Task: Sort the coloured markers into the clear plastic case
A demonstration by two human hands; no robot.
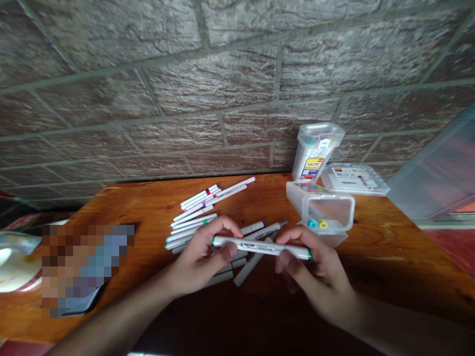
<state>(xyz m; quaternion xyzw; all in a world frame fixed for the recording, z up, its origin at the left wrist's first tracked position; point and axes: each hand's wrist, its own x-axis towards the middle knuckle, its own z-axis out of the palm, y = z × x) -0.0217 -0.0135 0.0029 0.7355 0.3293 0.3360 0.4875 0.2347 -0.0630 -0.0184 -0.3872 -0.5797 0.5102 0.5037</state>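
Note:
Between my two hands lies a white marker (256, 245) with green ends, held level above the table. My left hand (208, 252) pinches its left part between thumb and fingers. Near the other green end, my right hand (315, 267) grips it the same way. Below and behind, several white markers (193, 237) are spread on the wood, some partly hidden by my hands. To the right, a clear plastic marker case (328, 202) lies on its side with its mouth facing me; a teal-ended and a yellow-ended marker (323, 224) show inside.
A second clear case (313, 153) full of markers stands upright against the brick wall (237, 89). Beside it lies a flat clear box (352, 179). At the left of the wooden table (141, 202) are a blurred-out device (87, 301) and a white bowl-like thing (18, 269).

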